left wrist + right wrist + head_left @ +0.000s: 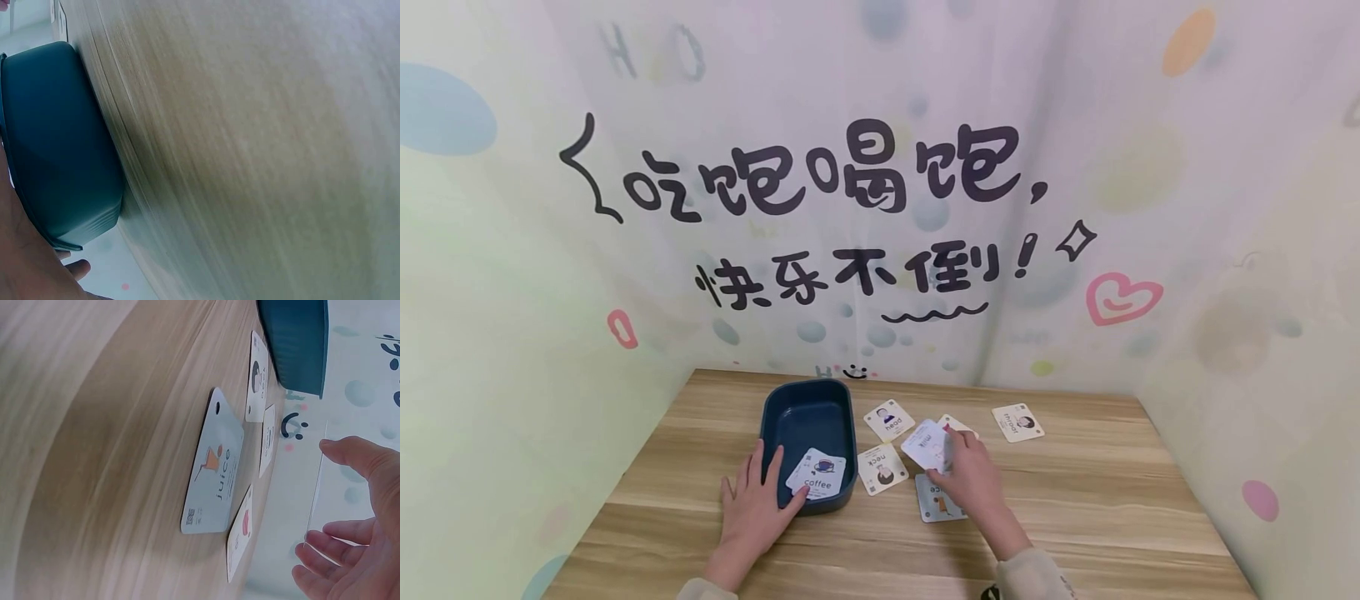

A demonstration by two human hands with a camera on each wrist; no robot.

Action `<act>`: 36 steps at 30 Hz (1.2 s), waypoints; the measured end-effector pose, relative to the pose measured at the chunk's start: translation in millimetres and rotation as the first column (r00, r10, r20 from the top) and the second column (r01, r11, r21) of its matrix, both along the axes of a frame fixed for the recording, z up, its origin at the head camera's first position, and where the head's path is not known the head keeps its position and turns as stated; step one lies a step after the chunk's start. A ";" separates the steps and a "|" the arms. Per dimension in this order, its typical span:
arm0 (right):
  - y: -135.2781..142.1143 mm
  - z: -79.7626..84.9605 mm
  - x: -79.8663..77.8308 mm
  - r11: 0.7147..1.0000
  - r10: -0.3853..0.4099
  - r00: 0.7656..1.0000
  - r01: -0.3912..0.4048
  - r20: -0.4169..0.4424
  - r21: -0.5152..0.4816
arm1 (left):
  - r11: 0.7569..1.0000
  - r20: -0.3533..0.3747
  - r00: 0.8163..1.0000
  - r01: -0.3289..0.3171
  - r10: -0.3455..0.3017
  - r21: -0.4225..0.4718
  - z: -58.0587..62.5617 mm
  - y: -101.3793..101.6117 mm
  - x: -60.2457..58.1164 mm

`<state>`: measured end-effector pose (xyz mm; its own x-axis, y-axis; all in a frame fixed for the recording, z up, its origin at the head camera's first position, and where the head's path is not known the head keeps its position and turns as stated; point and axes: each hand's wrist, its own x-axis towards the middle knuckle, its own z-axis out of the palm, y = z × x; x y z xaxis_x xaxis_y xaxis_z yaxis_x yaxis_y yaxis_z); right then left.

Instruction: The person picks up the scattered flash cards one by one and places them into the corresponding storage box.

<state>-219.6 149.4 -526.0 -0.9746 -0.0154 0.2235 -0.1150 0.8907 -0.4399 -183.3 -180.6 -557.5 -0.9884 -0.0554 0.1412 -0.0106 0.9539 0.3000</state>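
Pinched between the thumb and fingers of the right hand [973, 475] is what appears to be the milk card [922, 447], held off the wooden table [1090, 500]; the right wrist view shows it edge-on. The left hand [755, 502] rests with fingers spread, not closed round anything, at the rim of the dark blue tray [808, 423], its thumb over the near end. Within that end, the coffee card [824, 472] overlaps another card, mostly covered. Beneath the right hand, the juice card [215, 469] lies flat; just beyond it is a pink-pictured card [240, 534], its word illegible. Beside the tray lie the neck card [883, 468] and, farther back, the head card [889, 420]; the throat card [1018, 422] lies well apart, to the right. Behind hangs a lettered backdrop [865, 333]. The step in hand looks like sorting out a drink card; if it belongs in the tray, the next move calls for a leftward carry above the neck card and a gentle release.
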 end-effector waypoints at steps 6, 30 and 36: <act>-5.8 0.0 -0.4 1.000 0.020 1.000 -0.020 -0.009 -0.001 | 1.000 -0.003 1.000 -0.002 0.002 -0.008 -0.2 -0.1 0.1; -32.9 9.7 0.1 0.997 0.080 0.996 -0.079 -0.030 0.007 | 1.000 0.005 1.000 -0.001 0.001 -0.004 0.7 0.1 0.8; -41.5 13.9 -0.1 0.995 0.100 0.995 -0.100 -0.024 -0.003 | 1.000 0.002 1.000 0.003 -0.003 -0.004 1.3 -0.4 1.1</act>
